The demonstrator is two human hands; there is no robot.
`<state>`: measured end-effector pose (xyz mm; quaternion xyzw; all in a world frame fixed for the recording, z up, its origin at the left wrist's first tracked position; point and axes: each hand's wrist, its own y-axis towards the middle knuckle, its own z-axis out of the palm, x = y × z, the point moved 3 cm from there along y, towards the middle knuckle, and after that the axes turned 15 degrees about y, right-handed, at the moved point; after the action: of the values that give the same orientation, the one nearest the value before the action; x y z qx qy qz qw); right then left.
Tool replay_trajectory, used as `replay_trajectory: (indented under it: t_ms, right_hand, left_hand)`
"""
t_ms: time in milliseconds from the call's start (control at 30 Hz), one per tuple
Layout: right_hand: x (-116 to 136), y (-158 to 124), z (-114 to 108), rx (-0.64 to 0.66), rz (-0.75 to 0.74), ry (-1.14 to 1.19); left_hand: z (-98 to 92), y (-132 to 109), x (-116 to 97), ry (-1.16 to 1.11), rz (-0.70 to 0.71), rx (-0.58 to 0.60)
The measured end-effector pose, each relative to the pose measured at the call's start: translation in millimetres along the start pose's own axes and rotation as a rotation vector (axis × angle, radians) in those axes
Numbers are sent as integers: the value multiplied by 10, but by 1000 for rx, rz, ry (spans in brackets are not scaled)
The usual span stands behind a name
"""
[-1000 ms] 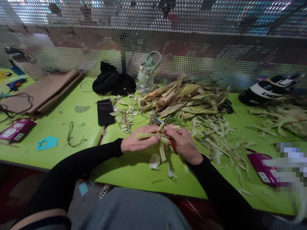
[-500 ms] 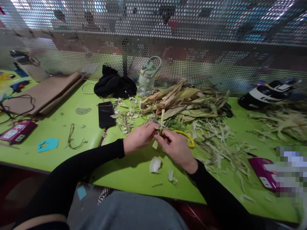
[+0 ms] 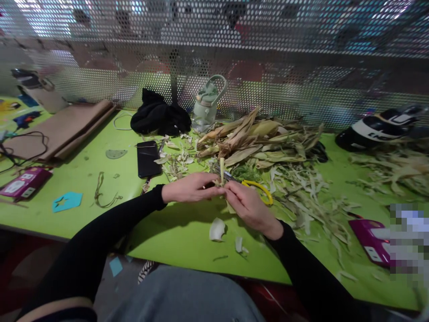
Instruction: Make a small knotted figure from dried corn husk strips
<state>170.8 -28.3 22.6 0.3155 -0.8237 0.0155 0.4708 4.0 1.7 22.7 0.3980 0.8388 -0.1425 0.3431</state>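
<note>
Perforated metal panel (image 3: 284, 76) runs behind the back edge of a green worktop (image 3: 77, 179). Pale husk strips (image 3: 221, 167) are held over the middle of the worktop, between its front edge and a heap of dry husks (image 3: 261, 134). Left hand (image 3: 189, 188): thumb and fingertips clamped on the strips, fingers fairly straight. Right hand (image 3: 253, 208): thumb and forefinger pinched on the same strips; other fingers curled, hard to make out.

Changes: a second ago several strips splay out, one lying across the left fingers; now one stands upright, with a pale end below the fingertips. Half a second ago it leans more and the left fingers are more bent. Scissors (image 3: 259, 190) show their yellow handle beyond the right hand, mostly covered a second ago. Curled white scrap (image 3: 217, 229), nearer the front edge, is unmoved.
</note>
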Motion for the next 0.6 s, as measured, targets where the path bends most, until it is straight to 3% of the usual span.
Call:
replay_trajectory:
  t_ms: [100, 333, 500, 600]
  right_hand:
    - [6, -1, 37, -21, -45, -59]
    - [52, -35, 84, -99, -65, -120]
    - [8, -33, 145, -90, -40, -68]
    - [-109, -4, 160, -108, 99, 101]
  left_hand:
    - [52, 24, 10, -231, -60, 57]
    - [215, 109, 28, -642, -74, -78]
    - [199, 102, 127, -701, -107, -18]
    - [182, 106, 235, -691, -182, 18]
